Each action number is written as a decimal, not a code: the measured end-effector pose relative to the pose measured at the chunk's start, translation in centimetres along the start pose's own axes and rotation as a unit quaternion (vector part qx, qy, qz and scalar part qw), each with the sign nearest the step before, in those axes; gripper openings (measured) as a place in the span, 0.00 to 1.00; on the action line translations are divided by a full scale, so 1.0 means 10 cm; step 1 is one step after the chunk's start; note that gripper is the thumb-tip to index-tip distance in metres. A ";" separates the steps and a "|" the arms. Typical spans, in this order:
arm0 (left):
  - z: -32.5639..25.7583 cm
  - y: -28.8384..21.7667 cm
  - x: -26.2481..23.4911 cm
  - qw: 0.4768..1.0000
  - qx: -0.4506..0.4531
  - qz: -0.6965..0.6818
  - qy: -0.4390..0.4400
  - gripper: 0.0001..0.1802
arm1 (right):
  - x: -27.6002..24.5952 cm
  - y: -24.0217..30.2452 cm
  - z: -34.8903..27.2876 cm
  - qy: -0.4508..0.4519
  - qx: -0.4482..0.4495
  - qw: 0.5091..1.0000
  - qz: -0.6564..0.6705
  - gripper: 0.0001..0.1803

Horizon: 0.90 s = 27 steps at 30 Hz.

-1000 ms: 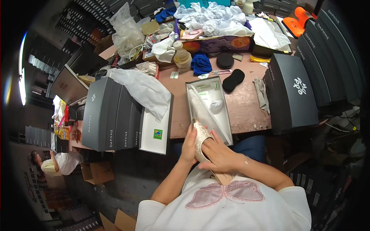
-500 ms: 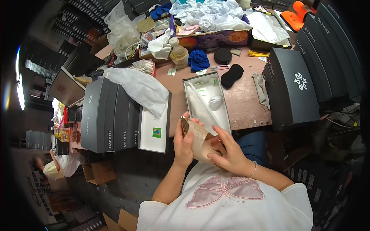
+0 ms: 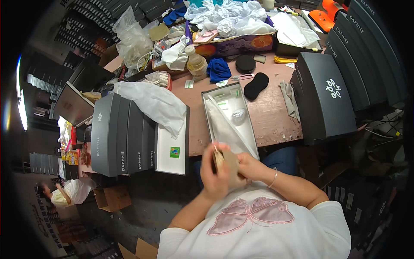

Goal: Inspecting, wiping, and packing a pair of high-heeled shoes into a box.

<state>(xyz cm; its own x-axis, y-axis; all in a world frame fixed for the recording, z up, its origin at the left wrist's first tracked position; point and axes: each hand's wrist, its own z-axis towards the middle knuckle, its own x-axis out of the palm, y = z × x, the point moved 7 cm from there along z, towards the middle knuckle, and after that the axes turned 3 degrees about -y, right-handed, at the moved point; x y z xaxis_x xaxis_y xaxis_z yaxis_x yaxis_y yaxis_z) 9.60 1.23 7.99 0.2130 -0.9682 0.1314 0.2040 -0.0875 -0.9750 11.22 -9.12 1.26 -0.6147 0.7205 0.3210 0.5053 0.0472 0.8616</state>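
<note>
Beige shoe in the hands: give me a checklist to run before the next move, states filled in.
1. Beige shoe held by both the left hand and the right hand: ok.
2. Shoe's surface sharp enough to inspect: not ok; the shoe and left hand are blurred.
3. Inside of the shoe free of stuffing: cannot tell; its interior is hidden.
4. Shoebox on the table open: ok, no lid on it.
5. Shoebox free of contents: not ok; a long white wrapping sheet and a crumpled white ball lie inside.
6. Black peanut-shaped pad outside the shoebox: ok, beside its right edge.
</note>
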 end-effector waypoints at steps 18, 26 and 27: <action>-0.10 0.74 -1.11 0.881 -0.249 -0.292 -0.277 0.22 | -0.48 0.10 -0.02 -0.029 -0.067 0.967 0.246 0.26; -0.19 0.68 -1.18 0.876 -0.224 -0.266 -0.333 0.22 | -0.37 -0.01 0.01 -0.012 -0.038 0.961 0.272 0.24; -0.18 0.68 -1.19 0.881 -0.223 -0.264 -0.324 0.23 | -0.37 -0.03 0.01 -0.015 -0.034 0.961 0.274 0.24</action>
<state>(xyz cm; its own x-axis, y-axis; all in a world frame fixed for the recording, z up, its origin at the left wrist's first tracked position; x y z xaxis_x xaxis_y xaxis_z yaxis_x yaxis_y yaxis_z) 6.71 11.71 -0.53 0.7302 -0.4410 0.5218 0.0736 -0.7085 -0.7018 13.39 -11.73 -0.24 -0.2494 0.6444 0.7229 0.7062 -0.3898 0.5911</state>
